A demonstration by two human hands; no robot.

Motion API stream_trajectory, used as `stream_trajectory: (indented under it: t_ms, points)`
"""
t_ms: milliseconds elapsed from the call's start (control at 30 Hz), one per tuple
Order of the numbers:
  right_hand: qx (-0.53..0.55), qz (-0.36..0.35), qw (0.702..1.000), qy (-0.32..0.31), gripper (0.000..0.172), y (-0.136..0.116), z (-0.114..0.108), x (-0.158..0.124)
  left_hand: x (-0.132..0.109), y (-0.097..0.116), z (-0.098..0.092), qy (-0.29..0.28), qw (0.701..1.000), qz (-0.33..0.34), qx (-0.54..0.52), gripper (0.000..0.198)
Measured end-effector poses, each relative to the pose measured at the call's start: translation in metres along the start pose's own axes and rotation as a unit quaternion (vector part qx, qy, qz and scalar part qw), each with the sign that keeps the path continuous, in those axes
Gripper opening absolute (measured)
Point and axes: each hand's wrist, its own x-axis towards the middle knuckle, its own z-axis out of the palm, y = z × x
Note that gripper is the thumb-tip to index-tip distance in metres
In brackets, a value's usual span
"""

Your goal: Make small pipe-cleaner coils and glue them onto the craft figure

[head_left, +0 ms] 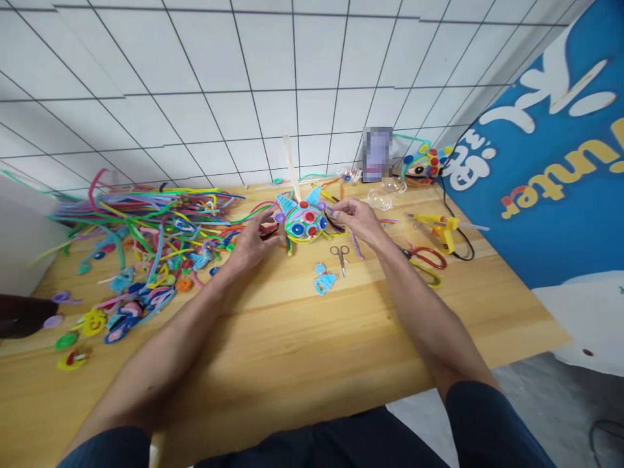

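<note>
A round face-like craft [305, 222] made of coloured pipe cleaners lies on the table between my hands. It has light-blue ears, red and blue round pieces, and a pale stick [291, 166] rising behind it. My left hand [257, 242] is at its left side, thumb and fingers apart, with a dark red piece near the fingers. At the right edge my right hand [359, 220] pinches a small purple pipe-cleaner piece [328, 212] beside the ear. Small scissors [341, 259] and a light-blue pipe-cleaner piece [325, 281] lie just in front.
Many loose pipe cleaners [141, 205] and finished shapes [129, 312] cover the left side. To the right are a yellow glue gun [439, 229], red-handled scissors [429, 257], and another pipe-cleaner craft [425, 164]. A blurred phone [377, 155] leans on the tiled wall.
</note>
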Motion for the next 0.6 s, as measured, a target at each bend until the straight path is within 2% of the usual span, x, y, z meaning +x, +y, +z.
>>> stream_trajectory:
  t_ms: [67, 100, 200, 233, 267, 300, 400, 433, 500, 600]
  points:
    - [0.042, 0.009, 0.997, -0.07, 0.027, -0.005, 0.0, -0.004, 0.003, 0.002, -0.005, 0.003, 0.999, -0.03, 0.01, 0.043]
    - [0.058, 0.012, 0.993, -0.102, 0.027, -0.007, 0.0, -0.006, 0.004, 0.004, -0.007, 0.022, 0.999, -0.041, 0.019, 0.037]
    - [0.08, 0.007, 0.983, -0.164, 0.029, -0.011, -0.002, -0.01, 0.002, 0.014, -0.012, 0.148, 0.987, -0.03, 0.052, 0.027]
    - [0.082, 0.002, 0.981, -0.174, 0.03, -0.012, -0.002, -0.011, -0.001, 0.018, -0.012, 0.18, 0.982, -0.017, 0.058, 0.025]
    - [0.083, -0.003, 0.98, -0.183, 0.03, -0.013, -0.002, -0.011, -0.004, 0.023, -0.012, 0.182, 0.981, -0.006, 0.06, 0.022]
    - [0.085, -0.009, 0.977, -0.196, 0.032, -0.014, -0.002, -0.011, -0.008, 0.028, -0.011, 0.152, 0.987, -0.003, 0.057, 0.021]
    - [0.098, -0.031, 0.964, -0.244, 0.049, -0.013, 0.002, -0.009, -0.018, 0.041, -0.003, -0.019, 0.998, -0.026, 0.045, 0.025]
    - [0.098, -0.036, 0.962, -0.252, 0.055, -0.012, 0.004, -0.008, -0.021, 0.043, 0.0, -0.052, 0.997, -0.034, 0.05, 0.025]
    - [0.089, -0.039, 0.965, -0.242, 0.062, -0.009, 0.009, -0.007, -0.023, 0.044, 0.005, -0.049, 0.996, -0.043, 0.066, 0.026]
    - [0.076, -0.031, 0.976, -0.203, 0.063, -0.003, 0.016, -0.008, -0.024, 0.037, 0.008, -0.011, 0.997, -0.039, 0.068, 0.042]
